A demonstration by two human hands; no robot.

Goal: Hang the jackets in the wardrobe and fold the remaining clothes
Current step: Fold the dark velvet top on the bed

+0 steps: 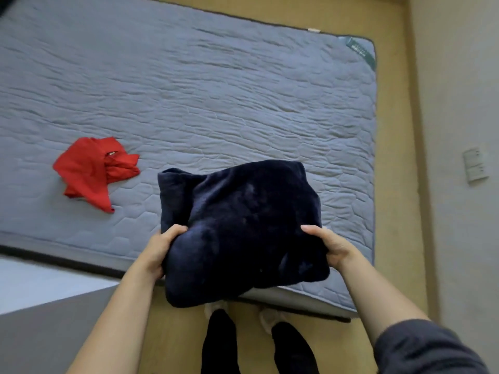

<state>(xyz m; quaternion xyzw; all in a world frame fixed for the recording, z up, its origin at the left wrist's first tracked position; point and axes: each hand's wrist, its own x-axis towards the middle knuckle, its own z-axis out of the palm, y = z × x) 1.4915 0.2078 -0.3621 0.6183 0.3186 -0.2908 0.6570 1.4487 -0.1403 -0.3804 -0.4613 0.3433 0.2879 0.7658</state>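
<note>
Head view, looking down over the near edge of a mattress (205,85) with a grey-blue quilted cover. Folded navy fleece garment (240,228) held between both hands, its far part over the mattress, its near part overhanging the edge above the floor. Left hand (159,248) grips the bundle's left side, thumb on top, fingers curled underneath. Right hand (330,245) grips the right side, thumb laid on top, fingers hidden beneath the fabric. Crumpled red garment (90,172) lies on the mattress, well apart to the left of the left hand. Dark trouser legs (220,344) and light slippers stand below the bundle. Wall switch plate (475,164) at right.
</note>
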